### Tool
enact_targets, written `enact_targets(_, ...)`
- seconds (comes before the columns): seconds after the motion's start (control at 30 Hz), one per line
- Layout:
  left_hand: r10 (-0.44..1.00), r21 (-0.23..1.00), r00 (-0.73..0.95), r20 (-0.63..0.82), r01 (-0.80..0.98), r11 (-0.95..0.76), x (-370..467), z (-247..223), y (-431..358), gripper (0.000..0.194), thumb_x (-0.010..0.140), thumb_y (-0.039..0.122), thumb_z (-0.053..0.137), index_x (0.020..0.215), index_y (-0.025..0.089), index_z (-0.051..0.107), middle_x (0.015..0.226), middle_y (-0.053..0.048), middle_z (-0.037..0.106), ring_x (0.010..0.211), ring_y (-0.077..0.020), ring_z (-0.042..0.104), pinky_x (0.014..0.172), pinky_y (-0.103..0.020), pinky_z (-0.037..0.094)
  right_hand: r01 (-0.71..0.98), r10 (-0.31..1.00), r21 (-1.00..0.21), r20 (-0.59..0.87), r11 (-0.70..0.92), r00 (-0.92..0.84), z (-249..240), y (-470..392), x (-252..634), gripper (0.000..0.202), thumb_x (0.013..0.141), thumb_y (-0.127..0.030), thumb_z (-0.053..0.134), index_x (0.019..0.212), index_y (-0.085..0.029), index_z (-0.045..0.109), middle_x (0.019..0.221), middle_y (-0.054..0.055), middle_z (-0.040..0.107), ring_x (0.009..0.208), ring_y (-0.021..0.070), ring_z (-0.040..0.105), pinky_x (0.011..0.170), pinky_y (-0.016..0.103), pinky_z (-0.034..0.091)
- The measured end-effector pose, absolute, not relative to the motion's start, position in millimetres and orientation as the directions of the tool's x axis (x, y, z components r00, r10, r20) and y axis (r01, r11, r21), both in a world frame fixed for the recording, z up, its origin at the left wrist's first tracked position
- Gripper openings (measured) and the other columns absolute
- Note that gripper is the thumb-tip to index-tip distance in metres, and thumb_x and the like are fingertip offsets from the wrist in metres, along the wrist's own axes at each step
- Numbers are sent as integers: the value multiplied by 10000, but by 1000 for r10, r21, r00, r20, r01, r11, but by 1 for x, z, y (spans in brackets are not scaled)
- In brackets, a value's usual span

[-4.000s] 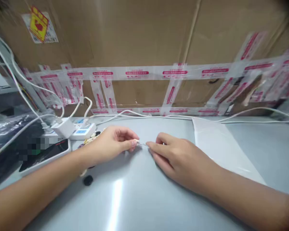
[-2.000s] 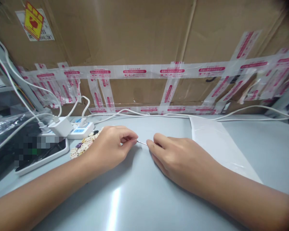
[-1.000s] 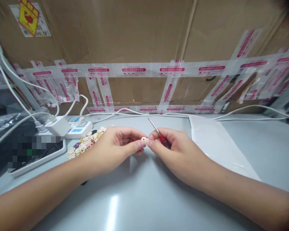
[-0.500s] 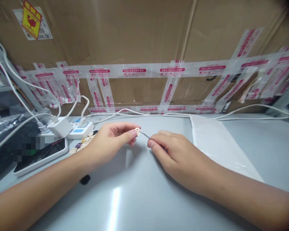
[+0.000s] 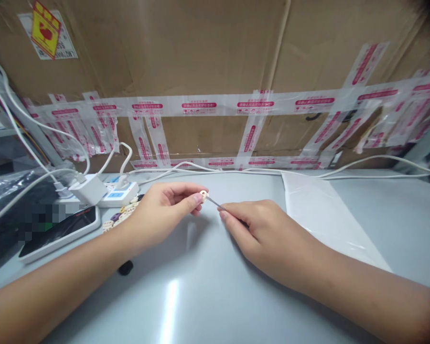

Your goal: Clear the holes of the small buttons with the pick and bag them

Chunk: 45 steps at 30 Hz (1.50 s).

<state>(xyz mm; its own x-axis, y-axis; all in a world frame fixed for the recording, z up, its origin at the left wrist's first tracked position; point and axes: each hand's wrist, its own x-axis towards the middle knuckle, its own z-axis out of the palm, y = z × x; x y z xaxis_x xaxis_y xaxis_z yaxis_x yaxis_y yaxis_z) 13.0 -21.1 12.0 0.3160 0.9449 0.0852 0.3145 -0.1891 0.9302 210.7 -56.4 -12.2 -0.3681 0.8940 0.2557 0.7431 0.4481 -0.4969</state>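
Observation:
Near the middle of the view, my left hand [image 5: 165,210] pinches a small cream-coloured piece [image 5: 203,195] with a hole between thumb and fingertips. My right hand [image 5: 261,227] is closed round a thin metal rod [image 5: 214,202], whose far tip touches the right side of the piece. The handle end of the rod is hidden in my right hand. Both hands are raised a little above the grey table [image 5: 208,296]. Several small cream pieces [image 5: 108,225] and a purple one [image 5: 115,217] lie behind my left forearm.
A power strip [image 5: 129,195] with white plugs and cables stands at the left, behind a phone-like device [image 5: 60,234]. A black object [image 5: 125,267] lies by my left forearm. White sheet [image 5: 329,220] at right; taped cardboard box [image 5: 186,52] behind.
The fingers of my right hand have shifted slightly on the rod, and more of its length shows. My left hand keeps its pinch on the cream piece.

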Motion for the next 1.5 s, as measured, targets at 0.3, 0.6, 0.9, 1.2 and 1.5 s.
enact_targets(0.3, 940, 927, 326, 100, 313, -207, 14, 11, -23, 139, 845, 291, 698, 938, 197, 741, 676, 42, 678, 695, -83, 630, 741, -192, 538, 793, 895, -417, 236, 445, -378, -10, -58, 211, 302, 988, -228, 394, 700, -194, 477, 664, -10, 565, 609, 129, 479, 617, 296, 334)
enact_targets(0.6, 933, 888, 316, 175, 358, -288, 17, 10, -26, 106, 812, 295, 707, 878, 227, 755, 721, 38, 722, 672, -98, 646, 679, -194, 557, 861, 889, -245, 235, 445, -393, -14, -60, 208, 200, 960, -121, 433, 901, -164, 619, 737, 37, 631, 706, 187, 594, 635, 314, 361)
enact_targets(0.9, 880, 682, 325, 347, 557, -475, 23, 11, -34, 157, 850, 315, 637, 801, 230, 759, 799, 16, 753, 707, -153, 665, 614, -237, 524, 901, 851, 184, 298, 394, -433, -17, -70, 207, 243, 854, -33, 515, 1033, -129, 648, 689, 36, 579, 422, 147, 423, 437, 314, 133)
enact_targets(1.2, 913, 723, 287, 289, 560, -405, 22, 9, -31, 119, 831, 335, 668, 826, 245, 746, 794, 36, 750, 714, -130, 668, 639, -207, 523, 916, 874, 81, 276, 393, -399, -15, -65, 208, 166, 907, -82, 479, 903, -161, 626, 701, 34, 589, 478, 154, 466, 454, 310, 184)
enact_targets(1.5, 939, 815, 325, 114, 510, -275, 13, 4, -17, 246, 840, 434, 653, 907, 205, 712, 870, 1, 730, 705, -127, 645, 671, -238, 527, 854, 950, -429, 229, 293, -211, -9, -56, 211, 321, 965, -270, 424, 659, -198, 489, 610, -8, 558, 515, 118, 460, 514, 264, 318)
